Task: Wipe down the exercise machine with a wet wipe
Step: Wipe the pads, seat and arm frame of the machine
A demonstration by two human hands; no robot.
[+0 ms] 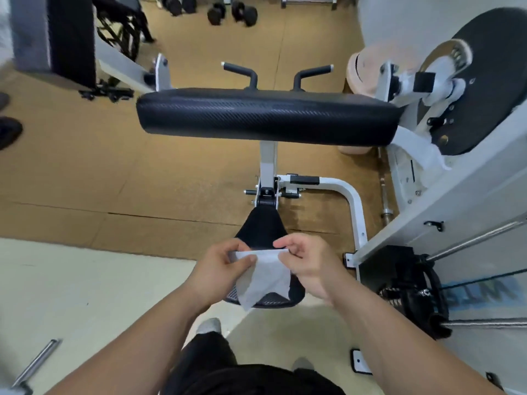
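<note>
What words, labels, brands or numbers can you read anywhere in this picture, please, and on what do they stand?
Nothing reads clearly.
The pale blue letters on the white side panel: blurred and cut off, unreadable.
Markings on the silver plate hub: too blurred.
The wet wipe and the black pad: no text visible.

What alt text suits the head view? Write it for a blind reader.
A person's left hand and right hand pinch the top edge of a white wet wipe, holding it over the black seat of a white-framed exercise machine. Beyond lies a wide black pad with two handles; dumbbells sit on the brown floor.
</note>
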